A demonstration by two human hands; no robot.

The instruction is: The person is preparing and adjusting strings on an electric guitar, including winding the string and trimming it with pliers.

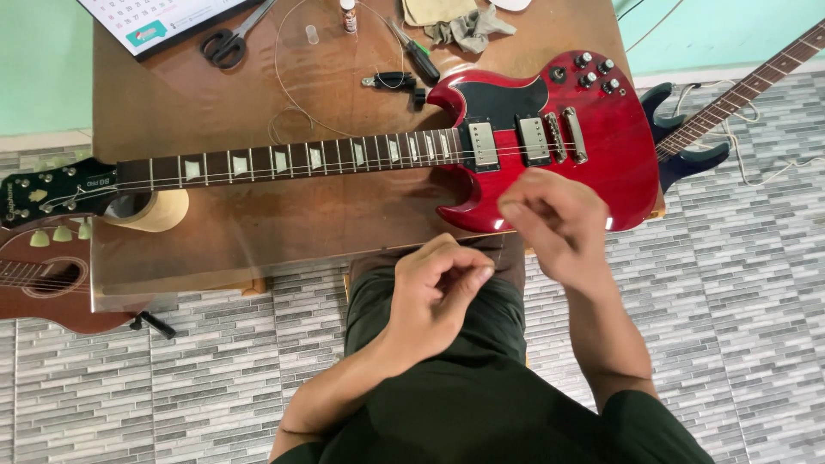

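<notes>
Guitar [550, 146], red and electric, lies across the brown table [215, 112] in the upper half of the frame. Below its body, the left hand [438, 288] and right hand [554, 228] have fingertips pinched; whether either grip holds anything, I cannot tell.

I saw the guitar [550, 120] had a glossy red lacquered body with chrome metal pickups and a dark wooden fretboard. The counter [215, 103] was polished brown wood under a shiny clear sheet. The scissors [230, 39] looked like metal with matt black plastic handles. The rag [468, 27] was crumpled grey cloth. The floor [756, 283] was rough grey stone tile.
</notes>
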